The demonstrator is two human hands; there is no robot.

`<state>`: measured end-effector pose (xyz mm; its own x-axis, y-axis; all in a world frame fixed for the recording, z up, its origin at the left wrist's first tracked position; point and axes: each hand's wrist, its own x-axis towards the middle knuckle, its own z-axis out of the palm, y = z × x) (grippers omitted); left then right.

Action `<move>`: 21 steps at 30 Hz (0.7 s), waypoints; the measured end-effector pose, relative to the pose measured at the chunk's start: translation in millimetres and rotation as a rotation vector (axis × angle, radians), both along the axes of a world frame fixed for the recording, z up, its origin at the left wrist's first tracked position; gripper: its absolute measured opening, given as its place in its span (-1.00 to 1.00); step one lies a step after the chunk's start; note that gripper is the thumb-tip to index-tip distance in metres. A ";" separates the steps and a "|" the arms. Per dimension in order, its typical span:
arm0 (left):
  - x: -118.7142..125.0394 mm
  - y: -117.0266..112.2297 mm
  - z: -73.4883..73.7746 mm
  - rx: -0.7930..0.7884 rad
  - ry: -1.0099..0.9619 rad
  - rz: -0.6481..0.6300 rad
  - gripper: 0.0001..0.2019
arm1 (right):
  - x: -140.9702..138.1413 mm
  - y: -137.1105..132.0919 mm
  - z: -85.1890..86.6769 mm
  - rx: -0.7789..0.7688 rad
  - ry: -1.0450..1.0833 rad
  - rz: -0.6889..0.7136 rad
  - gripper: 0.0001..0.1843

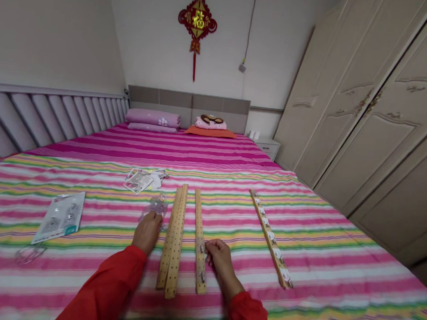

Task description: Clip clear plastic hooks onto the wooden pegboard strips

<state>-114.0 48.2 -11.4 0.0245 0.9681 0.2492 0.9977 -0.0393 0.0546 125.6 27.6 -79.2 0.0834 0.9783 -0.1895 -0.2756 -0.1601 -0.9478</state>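
My left hand (147,231) has its fingers closed at the near edge of a clear plastic sheet with small pieces on it (157,206). Beside it, two perforated wooden strips (176,241) lie against each other. To their right is a single perforated strip (199,223). Two small shiny hooks sit on its near half, the upper hook (202,248) right at my right hand (221,260). The fingers of that hand are pinched at the strip's right edge, touching this hook; their tips are partly hidden.
Farther right, another wooden strip (269,233) carries several white-backed hooks. A blister card (61,217) with hooks lies left, near a clear plastic scrap (30,253). Opened packaging (140,180) lies farther back. Striped bedding (113,206) lies beneath; a railing (54,118) and wardrobe (368,113) flank the bed.
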 end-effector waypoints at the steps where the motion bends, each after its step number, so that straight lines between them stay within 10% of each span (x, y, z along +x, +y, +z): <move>1: 0.4 -0.5 1.7 -0.006 0.004 -0.014 -0.76 | -0.1 0.2 -0.5 0.002 -0.001 0.001 -0.83; 21: -1.3 -12.2 35.1 -0.001 0.050 0.036 -0.74 | 1.0 0.8 -2.9 0.020 -0.009 0.004 -0.82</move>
<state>-115.3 36.1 23.7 0.0016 0.9688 0.2477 1.0000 -0.0028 0.0046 126.6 28.4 -82.1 0.0806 0.9823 -0.1692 -0.2662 -0.1424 -0.9533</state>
